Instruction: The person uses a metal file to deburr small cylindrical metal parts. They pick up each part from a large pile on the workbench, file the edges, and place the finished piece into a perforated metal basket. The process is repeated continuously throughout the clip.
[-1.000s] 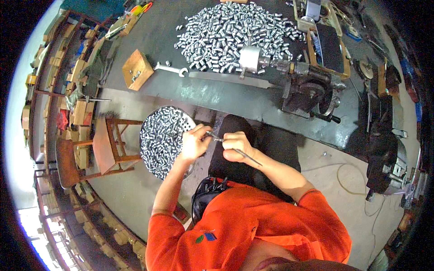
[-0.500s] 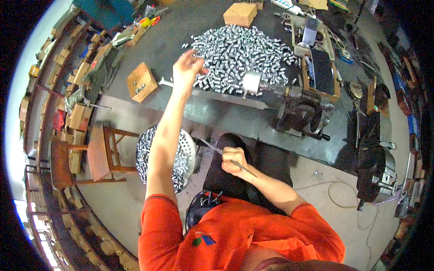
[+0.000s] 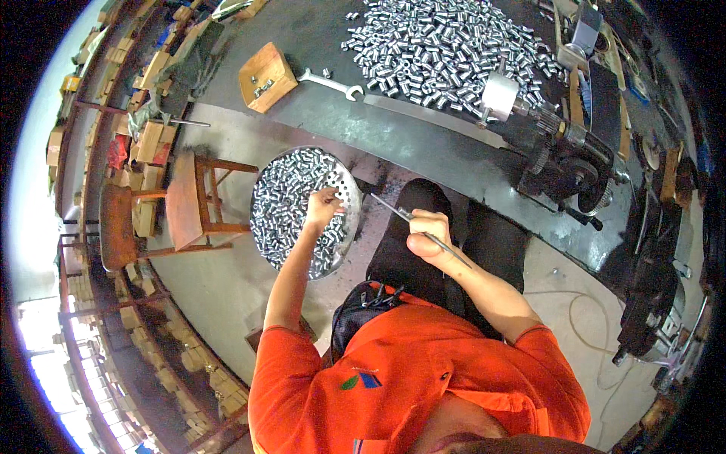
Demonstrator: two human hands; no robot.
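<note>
My left hand [image 3: 324, 207] is over the right part of a round metal basin [image 3: 352, 227] with holes in its wall. Short silvery metal cylinders [image 3: 291, 204] fill much of that basin. The left fingers are curled together, and what they hold, if anything, is too small to make out. Above my lap, my right hand [image 3: 429, 231] is closed around a slim, dark metal rod-like tool [image 3: 392, 206], which sticks out on both sides of the fist. On the bench, a big heap of similar cylinders [image 3: 446, 53] lies beyond my hands.
A wooden box [image 3: 281, 82] with a few cylinders and an open-ended wrench [image 3: 330, 82] lie on the bench. At its right stands a dark machine [image 3: 563, 155] with a silvery drum [image 3: 500, 96]. A wooden chair [image 3: 185, 203] is left of the basin; shelves [image 3: 98, 303] line the left side.
My left hand has come from the left edge of the heap on the bench down to the basin, its fingers now curled. The right hand keeps the rod-like tool. My view has shifted.
</note>
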